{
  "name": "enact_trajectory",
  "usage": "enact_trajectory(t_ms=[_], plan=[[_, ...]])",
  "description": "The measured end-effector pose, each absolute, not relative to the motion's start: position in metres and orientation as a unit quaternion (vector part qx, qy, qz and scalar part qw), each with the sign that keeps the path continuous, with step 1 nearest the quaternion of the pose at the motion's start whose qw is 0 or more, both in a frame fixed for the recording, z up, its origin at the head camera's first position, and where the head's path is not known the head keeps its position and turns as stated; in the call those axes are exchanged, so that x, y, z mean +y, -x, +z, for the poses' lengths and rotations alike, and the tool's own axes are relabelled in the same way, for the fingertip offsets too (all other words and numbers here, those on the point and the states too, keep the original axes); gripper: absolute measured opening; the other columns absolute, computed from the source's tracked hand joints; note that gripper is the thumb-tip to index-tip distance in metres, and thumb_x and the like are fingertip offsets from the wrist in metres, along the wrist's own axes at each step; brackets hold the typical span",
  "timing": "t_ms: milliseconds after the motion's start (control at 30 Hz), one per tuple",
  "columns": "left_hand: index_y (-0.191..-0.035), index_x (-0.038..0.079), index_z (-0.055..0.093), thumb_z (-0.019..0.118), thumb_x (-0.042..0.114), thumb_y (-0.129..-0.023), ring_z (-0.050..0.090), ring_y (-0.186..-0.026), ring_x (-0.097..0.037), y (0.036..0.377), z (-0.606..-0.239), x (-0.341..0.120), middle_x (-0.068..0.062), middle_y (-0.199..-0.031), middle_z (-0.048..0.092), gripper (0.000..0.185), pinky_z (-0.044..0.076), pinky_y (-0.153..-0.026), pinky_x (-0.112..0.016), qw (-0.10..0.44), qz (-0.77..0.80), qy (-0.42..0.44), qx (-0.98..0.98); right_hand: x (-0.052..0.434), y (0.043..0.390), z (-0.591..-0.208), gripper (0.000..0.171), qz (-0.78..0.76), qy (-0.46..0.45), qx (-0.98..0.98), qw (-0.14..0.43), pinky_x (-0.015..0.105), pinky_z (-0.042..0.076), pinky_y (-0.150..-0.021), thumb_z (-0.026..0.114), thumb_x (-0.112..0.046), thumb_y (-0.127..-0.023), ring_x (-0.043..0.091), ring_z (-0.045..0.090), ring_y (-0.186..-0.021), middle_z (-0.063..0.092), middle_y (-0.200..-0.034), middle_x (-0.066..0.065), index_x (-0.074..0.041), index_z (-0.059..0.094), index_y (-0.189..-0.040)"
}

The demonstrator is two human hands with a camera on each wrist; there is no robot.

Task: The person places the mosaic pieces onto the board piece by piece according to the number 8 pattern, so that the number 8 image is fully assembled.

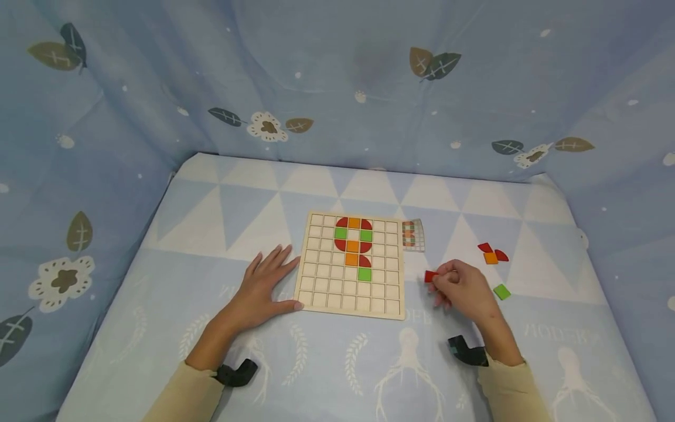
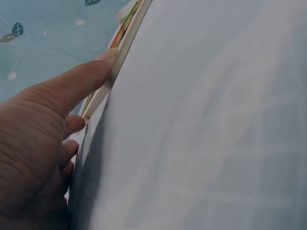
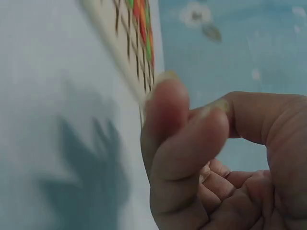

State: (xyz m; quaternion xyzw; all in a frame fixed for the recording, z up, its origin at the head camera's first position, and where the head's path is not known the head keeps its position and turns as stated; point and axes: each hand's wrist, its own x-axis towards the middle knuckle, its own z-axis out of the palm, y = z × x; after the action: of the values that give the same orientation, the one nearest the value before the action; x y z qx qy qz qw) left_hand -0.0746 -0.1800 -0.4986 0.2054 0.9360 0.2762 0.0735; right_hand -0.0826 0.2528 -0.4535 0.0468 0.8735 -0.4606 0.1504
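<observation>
A wooden grid board lies on the table, with red curved-edge tiles, orange square tiles and green square tiles set in its upper middle cells. My left hand rests with fingers spread at the board's left side; in the left wrist view its thumb touches the board's edge. To the right of the board, my right hand pinches a red tile between thumb and fingertips. In the right wrist view that tile is hidden behind the fingers.
A small pattern card lies against the board's upper right edge. Further right are two loose red tiles beside an orange tile, and a green tile near the right wrist. Patterned fabric curtain stands behind the table.
</observation>
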Motion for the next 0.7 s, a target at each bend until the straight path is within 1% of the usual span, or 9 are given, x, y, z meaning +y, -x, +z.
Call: enact_trajectory(t_ms=[67,133,233,333,533,700], plan=[[-0.152,0.024,0.033,0.071,0.061,-0.076,0.006,-0.148,-0.024,0.075,-0.499,-0.180,0.001,-0.161,0.014,0.092,-0.001,-0.115,-0.051,0.073,0.278,-0.205,0.936,0.231,0.084,-0.457,0.010,-0.482,-0.018,0.858,0.178,0.036,0.054,-0.050,0.056,-0.012,-0.094,0.028,0.062,-0.055,0.069,-0.075,0.012,-0.003,0.055,-0.097],[-0.152,0.024,0.033,0.071,0.062,-0.076,0.006,-0.148,-0.024,0.075,-0.500,-0.180,0.001,-0.161,0.014,0.093,-0.001,-0.115,-0.051,0.071,0.279,-0.204,0.936,0.212,0.086,-0.459,0.008,-0.495,0.005,0.845,0.202,0.037,0.053,-0.049,0.057,-0.011,-0.094,0.028,0.062,-0.054,0.069,-0.074,0.011,-0.004,0.057,-0.094],[-0.152,0.024,0.033,0.071,0.062,-0.076,0.006,-0.148,-0.023,0.075,-0.501,-0.180,0.002,-0.161,0.014,0.093,-0.001,-0.115,-0.050,0.070,0.282,-0.205,0.935,0.188,0.088,-0.463,0.010,-0.511,0.031,0.829,0.225,0.038,0.053,-0.048,0.059,-0.013,-0.094,0.027,0.061,-0.052,0.068,-0.073,0.011,-0.004,0.061,-0.091],[-0.152,0.025,0.033,0.071,0.063,-0.076,0.006,-0.148,-0.023,0.075,-0.502,-0.179,0.002,-0.161,0.014,0.093,-0.001,-0.115,-0.050,0.070,0.281,-0.207,0.934,0.170,0.090,-0.467,0.014,-0.521,0.039,0.817,0.246,0.038,0.054,-0.048,0.059,-0.015,-0.095,0.026,0.061,-0.052,0.068,-0.073,0.011,-0.004,0.063,-0.089],[-0.151,0.023,0.034,0.072,0.061,-0.076,0.007,-0.148,-0.024,0.075,-0.500,-0.179,0.000,-0.161,0.015,0.092,0.000,-0.115,-0.051,0.068,0.279,-0.208,0.935,0.154,0.096,-0.473,0.019,-0.493,0.054,0.826,0.268,0.037,0.054,-0.048,0.057,-0.017,-0.096,0.024,0.062,-0.051,0.067,-0.069,0.008,-0.005,0.064,-0.082],[-0.151,0.022,0.035,0.073,0.059,-0.076,0.008,-0.147,-0.025,0.075,-0.500,-0.179,-0.001,-0.161,0.017,0.092,0.001,-0.115,-0.052,0.065,0.274,-0.204,0.938,0.152,0.103,-0.470,0.020,-0.481,0.065,0.826,0.288,0.038,0.054,-0.049,0.056,-0.015,-0.095,0.025,0.064,-0.052,0.066,-0.067,0.009,-0.004,0.064,-0.082]])
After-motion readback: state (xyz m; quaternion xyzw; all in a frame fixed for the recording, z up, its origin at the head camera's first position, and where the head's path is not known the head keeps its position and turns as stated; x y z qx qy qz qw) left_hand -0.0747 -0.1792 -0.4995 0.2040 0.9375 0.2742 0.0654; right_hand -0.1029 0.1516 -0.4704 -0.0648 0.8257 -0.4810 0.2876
